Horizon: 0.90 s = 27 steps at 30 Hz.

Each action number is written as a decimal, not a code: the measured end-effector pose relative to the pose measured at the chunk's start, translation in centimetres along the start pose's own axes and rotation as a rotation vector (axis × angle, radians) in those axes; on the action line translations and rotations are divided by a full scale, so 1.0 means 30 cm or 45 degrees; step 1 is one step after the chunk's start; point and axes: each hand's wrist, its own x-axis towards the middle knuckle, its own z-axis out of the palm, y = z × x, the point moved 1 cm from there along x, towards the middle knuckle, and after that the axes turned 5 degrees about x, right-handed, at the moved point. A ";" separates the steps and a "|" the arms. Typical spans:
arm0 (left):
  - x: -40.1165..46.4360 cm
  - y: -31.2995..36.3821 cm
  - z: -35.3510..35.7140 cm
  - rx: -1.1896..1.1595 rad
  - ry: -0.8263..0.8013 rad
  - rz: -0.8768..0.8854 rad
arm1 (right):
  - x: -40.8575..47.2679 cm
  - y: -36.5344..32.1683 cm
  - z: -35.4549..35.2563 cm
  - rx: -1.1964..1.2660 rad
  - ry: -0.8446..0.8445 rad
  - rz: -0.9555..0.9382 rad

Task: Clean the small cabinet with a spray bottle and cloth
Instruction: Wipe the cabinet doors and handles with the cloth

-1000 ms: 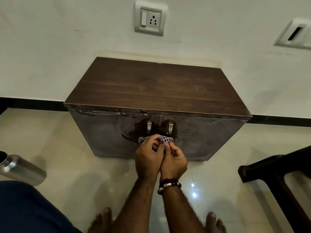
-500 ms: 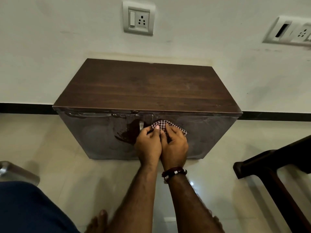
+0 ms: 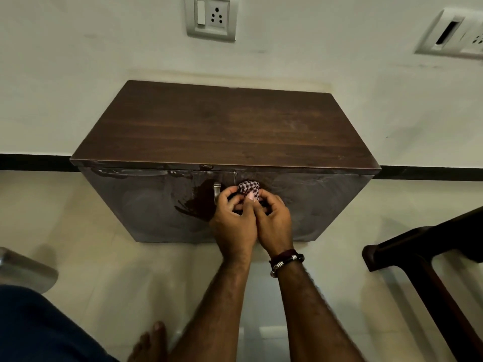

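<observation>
A small dark wooden cabinet [image 3: 224,126] stands against the white wall, its two front doors streaked with dust and a darker wet patch near the middle. My left hand [image 3: 234,220] and my right hand [image 3: 274,220] are pressed together at the door seam, both gripping a bunched checkered cloth [image 3: 248,188]. The cloth covers the right door handle; the left metal handle [image 3: 217,192] shows just beside my left hand. No spray bottle is in view.
A metal bottle [image 3: 24,270] lies on the tiled floor at the left edge. A dark wooden chair frame [image 3: 418,257] stands at the right. Wall sockets [image 3: 211,18] sit above the cabinet. My bare foot [image 3: 149,343] is below.
The cloth was spread flat on the right door half a second ago; now it is bunched into a ball around the right handle. The view has shifted slightly.
</observation>
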 end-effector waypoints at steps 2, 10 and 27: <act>-0.007 -0.014 -0.001 0.059 -0.030 0.030 | 0.002 0.013 -0.008 -0.089 -0.032 -0.088; 0.003 -0.101 -0.017 0.275 -0.068 0.184 | -0.017 0.084 0.008 -0.227 0.005 -0.213; 0.007 -0.145 -0.018 0.615 0.011 0.330 | -0.075 0.074 0.063 -0.268 0.304 -0.229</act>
